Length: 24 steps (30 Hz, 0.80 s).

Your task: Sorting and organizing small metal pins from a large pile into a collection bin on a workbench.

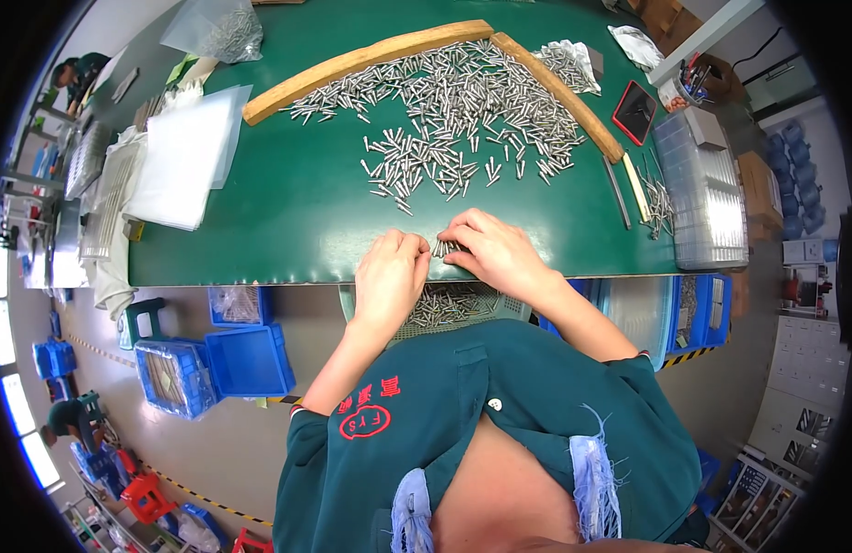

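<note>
A large spread of small silvery metal pins (472,101) covers the far middle of the green table (287,212). Near the front edge, my right hand (495,253) is curled around a small bunch of the same metal pins (444,247), resting low over the tabletop. Just left of that bunch is my left hand (389,276), its fingers pinched together; whatever they hold, if anything, is hidden. Below the table edge, in front of my body, a light green basket (481,334) holds many more pins (441,306).
Two wooden bars (370,64) (559,97) fence the pile at its far side and right. Plastic sheets (182,161) lie at left. A red-edged phone (635,112), loose rods (659,207) and a clear plastic box (700,198) stand right. Blue bins (251,359) sit on the floor.
</note>
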Each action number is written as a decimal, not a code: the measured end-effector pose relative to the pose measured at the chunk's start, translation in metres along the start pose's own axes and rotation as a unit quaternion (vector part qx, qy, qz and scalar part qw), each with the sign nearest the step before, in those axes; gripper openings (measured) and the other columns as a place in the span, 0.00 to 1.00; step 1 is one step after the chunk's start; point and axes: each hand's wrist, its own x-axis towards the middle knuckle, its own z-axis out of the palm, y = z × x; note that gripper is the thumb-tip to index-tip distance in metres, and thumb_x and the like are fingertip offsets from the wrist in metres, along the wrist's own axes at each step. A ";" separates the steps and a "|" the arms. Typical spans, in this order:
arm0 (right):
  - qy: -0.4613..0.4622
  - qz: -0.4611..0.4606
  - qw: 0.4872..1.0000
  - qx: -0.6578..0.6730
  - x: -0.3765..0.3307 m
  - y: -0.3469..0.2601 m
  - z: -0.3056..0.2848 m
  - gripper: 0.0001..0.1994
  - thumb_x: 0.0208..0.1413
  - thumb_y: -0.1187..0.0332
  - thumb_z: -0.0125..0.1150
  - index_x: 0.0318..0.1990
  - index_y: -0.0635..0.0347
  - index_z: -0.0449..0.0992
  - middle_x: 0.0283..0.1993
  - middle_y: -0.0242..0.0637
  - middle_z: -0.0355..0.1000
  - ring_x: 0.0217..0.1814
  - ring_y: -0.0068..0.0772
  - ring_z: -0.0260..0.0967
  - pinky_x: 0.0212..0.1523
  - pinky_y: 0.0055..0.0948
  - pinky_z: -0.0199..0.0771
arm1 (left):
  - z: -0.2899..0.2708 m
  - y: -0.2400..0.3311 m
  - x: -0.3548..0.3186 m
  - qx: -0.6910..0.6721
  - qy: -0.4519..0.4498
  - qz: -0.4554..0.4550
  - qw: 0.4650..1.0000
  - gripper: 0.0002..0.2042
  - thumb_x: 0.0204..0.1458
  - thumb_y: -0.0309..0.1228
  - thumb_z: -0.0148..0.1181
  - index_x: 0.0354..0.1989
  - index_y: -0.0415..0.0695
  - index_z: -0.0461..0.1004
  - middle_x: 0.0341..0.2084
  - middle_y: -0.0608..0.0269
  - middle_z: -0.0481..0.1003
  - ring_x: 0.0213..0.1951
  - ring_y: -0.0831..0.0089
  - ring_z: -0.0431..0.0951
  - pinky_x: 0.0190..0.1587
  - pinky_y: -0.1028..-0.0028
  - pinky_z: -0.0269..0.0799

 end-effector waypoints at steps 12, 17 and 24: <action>0.037 -0.046 0.996 -0.060 -0.003 0.000 0.003 0.13 0.45 0.62 0.68 0.39 0.51 0.77 0.41 0.27 0.69 0.40 0.31 0.70 0.36 0.31 0.74 | -0.014 -0.004 -0.019 -0.447 -0.238 -0.208 0.837 0.09 0.57 0.31 0.55 0.41 0.39 0.76 0.29 0.65 0.77 0.26 0.79 0.74 0.29 0.77 0.71; 0.037 -0.052 0.998 -0.027 -0.006 0.001 -0.001 0.17 0.45 0.62 0.68 0.44 0.53 0.76 0.43 0.30 0.69 0.43 0.33 0.71 0.38 0.31 0.74 | 0.009 -0.015 -0.034 -0.511 -0.262 -0.206 0.792 0.10 0.59 0.31 0.52 0.44 0.40 0.75 0.30 0.66 0.78 0.27 0.84 0.74 0.29 0.81 0.71; -0.047 -0.003 0.999 0.027 -0.007 0.006 -0.015 0.20 0.48 0.69 0.65 0.51 0.55 0.72 0.47 0.33 0.68 0.46 0.38 0.70 0.45 0.33 0.72 | -0.003 0.006 -0.016 -0.082 -0.024 -0.005 0.996 0.11 0.51 0.33 0.61 0.43 0.45 0.74 0.34 0.63 0.73 0.34 0.69 0.77 0.34 0.69 0.73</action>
